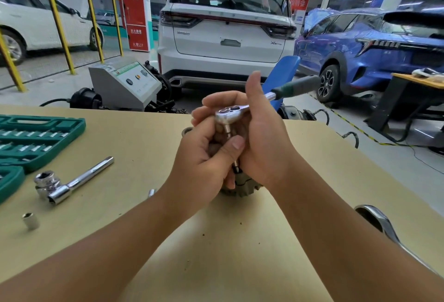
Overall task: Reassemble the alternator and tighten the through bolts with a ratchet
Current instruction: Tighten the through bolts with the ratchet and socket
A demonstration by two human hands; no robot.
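Above the alternator (240, 187), ratchet (230, 114) handle pointing up-right, both hands' grip closed round its extension.

Glossy chrome ratchet (231, 114), matt green grip; smooth matt tan table (240, 241).

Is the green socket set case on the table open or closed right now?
Open. The green case shows rows of sockets in their slots, left of both hands.

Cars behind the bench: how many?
3: white car far left, white SUV centre with hatch up, blue car right. More may be hidden.
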